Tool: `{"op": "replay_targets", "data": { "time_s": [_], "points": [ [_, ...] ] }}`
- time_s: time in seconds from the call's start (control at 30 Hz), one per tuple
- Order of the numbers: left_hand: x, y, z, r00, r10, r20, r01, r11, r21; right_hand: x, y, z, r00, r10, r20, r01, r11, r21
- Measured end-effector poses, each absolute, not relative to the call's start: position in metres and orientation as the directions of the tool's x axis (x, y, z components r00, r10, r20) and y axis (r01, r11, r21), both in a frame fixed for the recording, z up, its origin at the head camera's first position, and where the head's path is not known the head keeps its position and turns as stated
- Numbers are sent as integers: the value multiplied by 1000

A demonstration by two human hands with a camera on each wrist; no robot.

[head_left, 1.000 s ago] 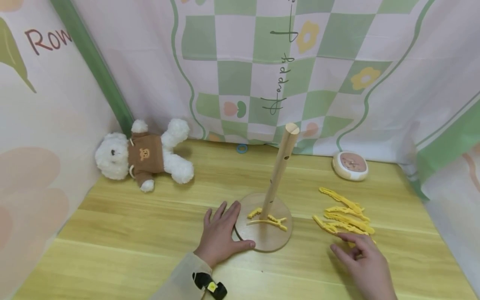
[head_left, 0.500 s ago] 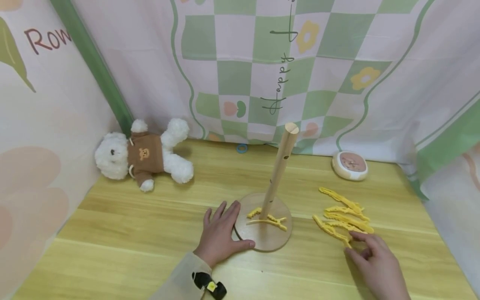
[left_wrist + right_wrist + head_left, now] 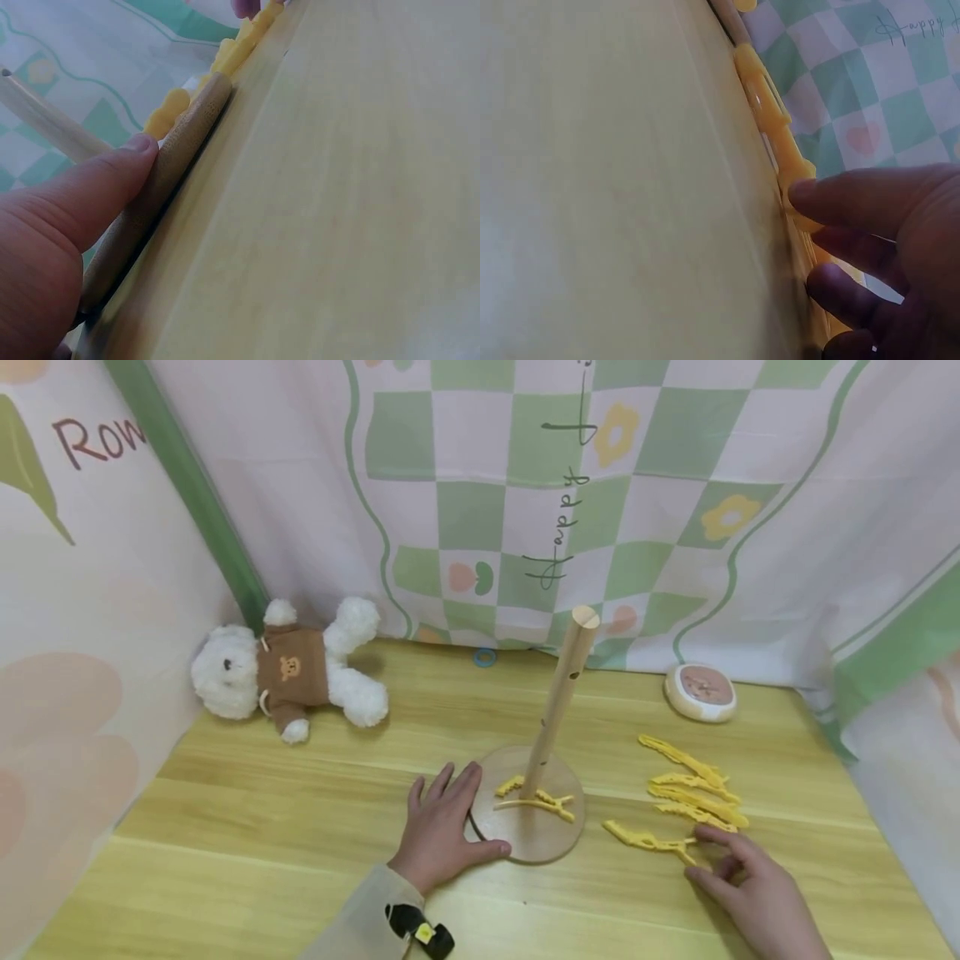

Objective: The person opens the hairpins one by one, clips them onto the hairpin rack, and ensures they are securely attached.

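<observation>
My left hand [image 3: 438,839] rests at the left edge of a round wooden base [image 3: 555,843], fingers spread and straight. In the left wrist view its thumb [image 3: 105,184] lies on the base's rim [image 3: 169,165]. A tall wooden post [image 3: 558,702] with small holes rises from the base. Yellow branch-shaped pieces [image 3: 558,811] lie around the post's foot. To the right, my right hand [image 3: 757,885] pinches the forked end of another yellow branch-shaped piece [image 3: 641,839] between thumb and fingers, low over the table. The right wrist view shows this piece [image 3: 769,109] extending from the fingertips.
Several more yellow branch-shaped pieces [image 3: 697,789] lie in a pile just beyond my right hand. A white and pink rounded device [image 3: 701,692] stands at the back right. A plush bear [image 3: 292,672] lies at the back left, and a blue ring [image 3: 484,657] by the curtain.
My right hand has pinched one yellow branch-shaped piece and drawn it out of the pile toward the front, turning its free end left. My left hand stays in place.
</observation>
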State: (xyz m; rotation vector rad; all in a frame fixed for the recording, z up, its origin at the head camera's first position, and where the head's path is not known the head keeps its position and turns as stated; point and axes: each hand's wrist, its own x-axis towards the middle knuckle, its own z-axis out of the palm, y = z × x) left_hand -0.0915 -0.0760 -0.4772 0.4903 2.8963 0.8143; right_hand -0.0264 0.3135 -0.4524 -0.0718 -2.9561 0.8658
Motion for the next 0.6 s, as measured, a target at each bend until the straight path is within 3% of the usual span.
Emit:
{"op": "replay_targets", "data": {
  "time_s": [0.37, 0.6],
  "points": [
    [-91, -76, -478, -944, 331, 4, 285, 806, 518, -29, 313, -445, -986, 102, -134, 162, 798, -581],
    [-91, -76, -478, -943, 333, 10, 289, 804, 519, -36, 314, -450, -997, 51, -53, 71, 856, -512]
  ]
}}
